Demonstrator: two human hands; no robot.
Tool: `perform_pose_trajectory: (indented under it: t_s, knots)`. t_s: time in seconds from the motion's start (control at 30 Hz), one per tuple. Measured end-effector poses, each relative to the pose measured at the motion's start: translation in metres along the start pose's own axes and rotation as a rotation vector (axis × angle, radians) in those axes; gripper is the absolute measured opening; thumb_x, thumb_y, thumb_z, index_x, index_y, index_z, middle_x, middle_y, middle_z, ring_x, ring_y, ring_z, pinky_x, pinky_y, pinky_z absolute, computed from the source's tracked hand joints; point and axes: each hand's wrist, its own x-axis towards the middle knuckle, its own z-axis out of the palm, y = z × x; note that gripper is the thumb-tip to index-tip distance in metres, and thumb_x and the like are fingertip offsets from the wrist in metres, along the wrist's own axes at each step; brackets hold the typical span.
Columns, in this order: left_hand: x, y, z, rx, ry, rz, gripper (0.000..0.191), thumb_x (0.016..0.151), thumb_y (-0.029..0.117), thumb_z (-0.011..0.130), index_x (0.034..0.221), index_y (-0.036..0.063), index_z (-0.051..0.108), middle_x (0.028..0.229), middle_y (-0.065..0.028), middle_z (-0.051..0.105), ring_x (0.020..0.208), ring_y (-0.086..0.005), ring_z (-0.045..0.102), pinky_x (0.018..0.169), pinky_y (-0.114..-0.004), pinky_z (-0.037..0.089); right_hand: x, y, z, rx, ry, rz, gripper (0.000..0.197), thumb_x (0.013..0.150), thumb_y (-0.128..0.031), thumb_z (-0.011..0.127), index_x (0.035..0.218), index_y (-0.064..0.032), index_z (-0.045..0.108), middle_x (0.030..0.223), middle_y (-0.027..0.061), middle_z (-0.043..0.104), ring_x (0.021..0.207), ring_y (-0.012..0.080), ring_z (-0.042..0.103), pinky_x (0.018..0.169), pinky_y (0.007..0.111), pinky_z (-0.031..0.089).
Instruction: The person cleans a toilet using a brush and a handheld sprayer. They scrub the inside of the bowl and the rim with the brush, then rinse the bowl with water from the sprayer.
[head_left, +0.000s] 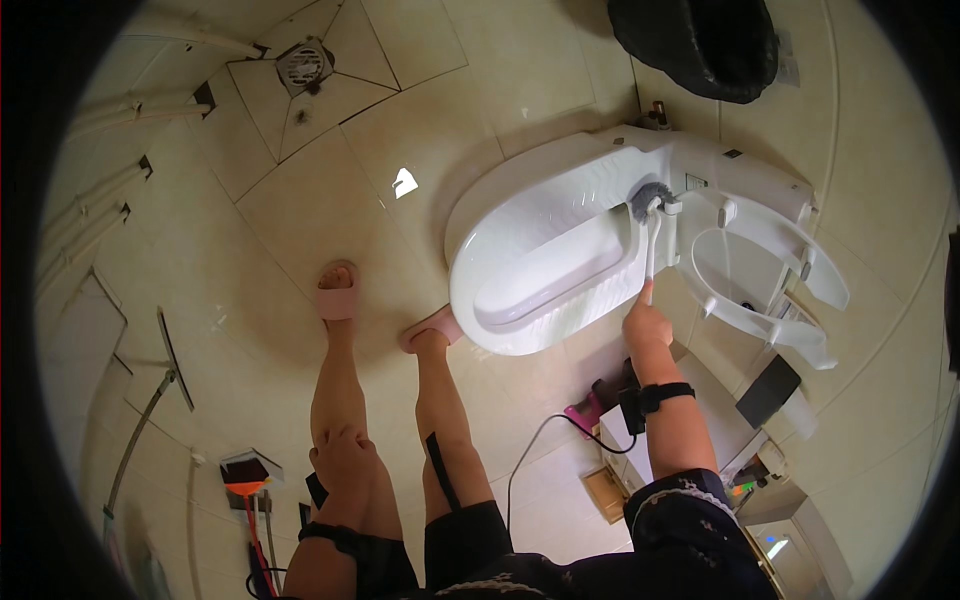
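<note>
My right hand (646, 328) grips the white handle of a toilet brush (654, 232), index finger stretched along it. The brush's grey bristle head (649, 196) touches the inner back end of a white ceramic toilet bowl (469, 307), by the seat hinges. Behind the bowl, the toilet seat (814, 274) is raised, with the lid (739, 262) upright behind it. My left hand (341, 459) rests on my knee with nothing held, its fingers bent over the kneecap. A black strap with a small device and cable circles my right forearm.
A bin lined with a black bag (739, 52) stands beyond the toilet. A floor drain (306, 66) lies at upper left. Along the left wall are a floor squeegee (176, 367) and an orange broom (247, 487). A white cabinet (630, 450) stands below my right arm.
</note>
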Motion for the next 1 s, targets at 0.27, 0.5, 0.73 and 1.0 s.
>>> perform_pose_trajectory:
  t_s: [0.27,0.5,0.73,1.0]
  knots:
    - [0.0,0.007,-0.001,0.032,-0.041,0.003,0.012,0.076,0.018,0.055,0.075,0.008,0.061,0.09,-0.0032,0.06,0.097,-0.0261,0.052,0.078,-0.041,0.039,0.021,0.001,-0.022,-0.095,-0.017,0.04,0.07,0.085,-0.011,0.039,0.138,0.0031,-0.004,0.105,0.0191,0.061,0.091,0.0296,0.063,0.077,0.038,0.049]
    - [-0.004,-0.01,0.018,0.022,0.094,0.023,0.012,0.074,0.019,0.055,0.076,0.0084,0.062,0.088,-0.0058,0.06,0.091,-0.0288,0.054,0.073,-0.044,0.042,0.01,-0.009,-0.027,-0.084,-0.003,0.05,0.07,0.085,-0.014,0.039,0.137,0.0065,-0.002,0.107,0.0199,0.06,0.097,0.031,0.06,0.078,0.039,0.048]
    - [-0.005,0.006,0.002,-0.068,-0.014,-0.022,0.011,0.074,0.018,0.055,0.074,0.0091,0.062,0.085,-0.0058,0.061,0.093,-0.0282,0.054,0.076,-0.042,0.04,0.026,-0.018,-0.018,-0.106,0.003,0.075,0.073,0.086,-0.014,0.044,0.137,0.0083,-0.003,0.105,0.0189,0.062,0.093,0.0283,0.062,0.074,0.037,0.05]
    - [-0.007,-0.002,0.015,-0.084,-0.033,-0.081,0.009,0.072,0.017,0.057,0.07,0.0093,0.06,0.082,-0.0038,0.06,0.092,-0.0255,0.053,0.079,-0.04,0.039,0.035,-0.019,-0.011,-0.146,0.013,0.048,0.078,0.084,-0.015,0.048,0.135,0.0121,-0.004,0.105,0.02,0.061,0.094,0.0273,0.062,0.073,0.036,0.051]
